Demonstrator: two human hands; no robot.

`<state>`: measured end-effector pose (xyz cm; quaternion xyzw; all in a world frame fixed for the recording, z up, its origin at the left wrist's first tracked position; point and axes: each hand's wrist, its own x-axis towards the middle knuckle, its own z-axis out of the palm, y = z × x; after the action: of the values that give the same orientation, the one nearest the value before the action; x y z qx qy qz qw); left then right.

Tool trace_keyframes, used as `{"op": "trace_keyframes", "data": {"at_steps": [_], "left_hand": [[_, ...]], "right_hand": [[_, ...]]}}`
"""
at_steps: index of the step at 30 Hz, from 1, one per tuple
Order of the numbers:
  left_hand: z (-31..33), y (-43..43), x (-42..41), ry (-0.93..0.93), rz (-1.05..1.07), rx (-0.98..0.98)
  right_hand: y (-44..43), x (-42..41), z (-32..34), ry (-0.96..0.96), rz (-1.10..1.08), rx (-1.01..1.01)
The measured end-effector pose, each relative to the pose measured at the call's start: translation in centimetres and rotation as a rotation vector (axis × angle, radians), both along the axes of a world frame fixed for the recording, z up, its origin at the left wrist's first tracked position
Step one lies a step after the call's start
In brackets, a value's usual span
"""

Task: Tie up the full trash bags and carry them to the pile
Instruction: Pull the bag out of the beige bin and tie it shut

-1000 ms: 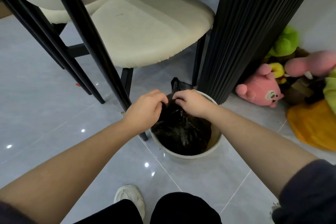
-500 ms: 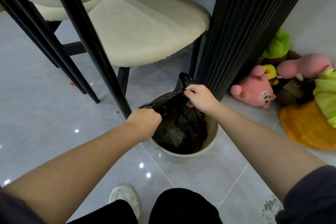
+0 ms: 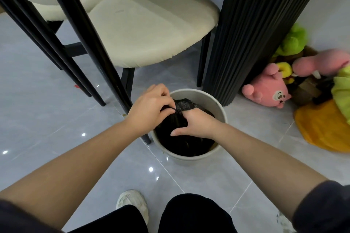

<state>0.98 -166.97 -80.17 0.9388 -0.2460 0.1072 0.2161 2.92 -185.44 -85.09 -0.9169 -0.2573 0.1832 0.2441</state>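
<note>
Grey glossy floor tiles (image 3: 47,119) fill the left side, with small ceiling lights reflected in them. Slim black chair legs (image 3: 56,53) slant down across them, and a cream padded chair seat (image 3: 147,24) sits above and just to their right. Near the bottom edge, a white shoe (image 3: 132,202) pokes out beside dark trouser legs.

Reaching in from the lower left, the left hand (image 3: 151,108) hovers over the near-left rim of a pale round bin (image 3: 189,159). Its grip is closed, fingertips pinching the gathered neck of the black trash bag (image 3: 181,143). The bag sits inside the bin, its bunched top rising just above the rim between the two hands.

The right hand (image 3: 197,125) lies on the bag just right of that neck. Its fingers curl into the gathered plastic, so its grip is closed on the bag too, and its thumb stretches out leftward across the bag's side.

Behind the bin and touching or nearly touching its far-right rim stands a black fluted column (image 3: 246,24). To its right, against the wall, lie a pink plush toy (image 3: 269,91), a green plush toy (image 3: 293,41) and an orange cloth (image 3: 322,130).
</note>
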Motion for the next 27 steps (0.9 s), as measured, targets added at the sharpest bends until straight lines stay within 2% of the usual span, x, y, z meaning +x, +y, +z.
{"op": "trace_keyframes", "data": {"at_steps": [5,8,10,12,14,16,23,27], "left_hand": [[-0.6,-0.3,0.6,0.141,0.148,-0.21],[-1.2,0.2,0.4,0.294,0.442,-0.272],[-2.3,0.9,0.5,0.48,0.611,-0.158],[-3.6,1.0,0.3,0.727,0.682,-0.047],[-4.1,0.5,-0.3,0.995,0.695,-0.156],[-4.3,-0.4,-0.9,1.148,0.681,-0.306],[-5.4,-3.9,-0.1,1.213,0.578,-0.636],[-7.1,-7.7,1.2,1.203,0.547,-0.708]], "right_hand": [[1.2,0.0,-0.2,-0.097,-0.066,-0.001],[0.4,0.2,0.3,-0.016,-0.108,0.03],[-0.4,0.2,0.8,0.056,-0.136,0.037],[-1.0,0.1,1.5,0.098,-0.144,0.02],[-1.1,0.1,2.4,0.095,-0.14,0.016],[-1.4,0.4,3.0,0.074,-0.148,0.021],[-3.8,1.5,4.0,0.102,-0.302,0.075],[-5.9,2.2,3.8,0.074,-0.416,0.046]]}}
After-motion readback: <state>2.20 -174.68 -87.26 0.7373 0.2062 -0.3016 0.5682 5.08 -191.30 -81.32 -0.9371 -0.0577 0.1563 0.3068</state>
